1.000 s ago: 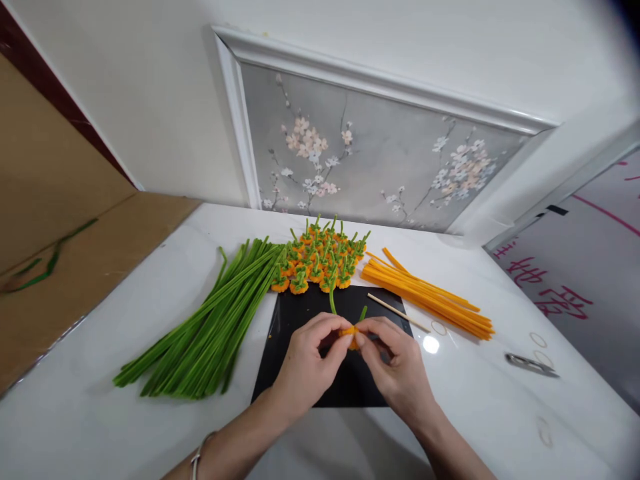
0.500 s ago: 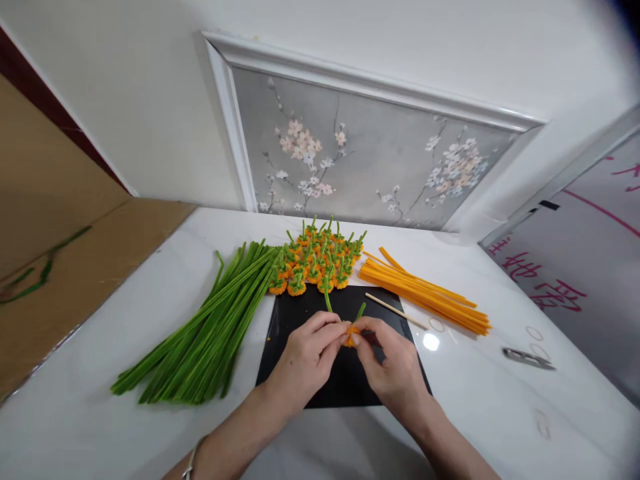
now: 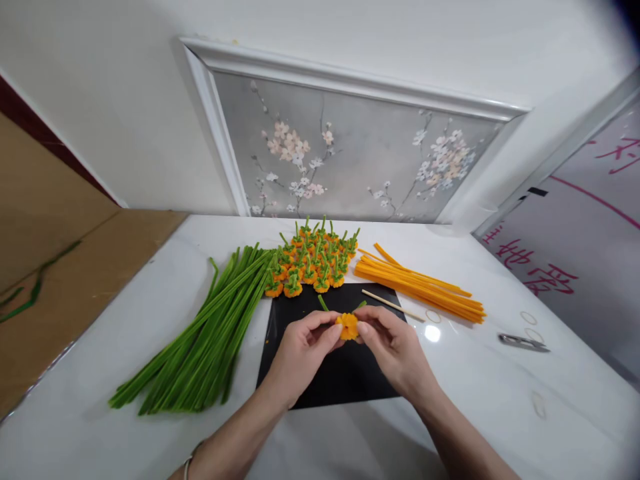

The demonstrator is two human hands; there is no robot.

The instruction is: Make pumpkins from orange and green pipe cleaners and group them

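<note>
An orange pipe-cleaner flower (image 3: pixel 347 327) faces up between my two hands, above the black mat (image 3: pixel 330 383). My left hand (image 3: pixel 306 343) pinches its left edge with thumb and fingers. On the opposite edge, my right hand (image 3: pixel 393 343) grips it the same way. Two green pipe-cleaner ends stick out behind the flower, one beyond each hand's fingertips; where they join the flower is hidden. Just past the mat's far edge stand several finished orange flowers (image 3: pixel 310 263) with green tops and short stems pointing up.
Green pipe cleaners (image 3: pixel 200 340) lie in a large bundle at left. Orange pipe cleaners (image 3: pixel 420 283) are bunched at right, near a thin wooden stick (image 3: pixel 393 305). Metal thread snips (image 3: pixel 523 343) and several clear rings lie farther right. Cardboard (image 3: pixel 145 233) borders the table's left side.
Both hands have turned the orange flower so its petals now face up, with the thumbs on its edges. The green end near my left hand shows shorter. The camera view has shifted slightly.
</note>
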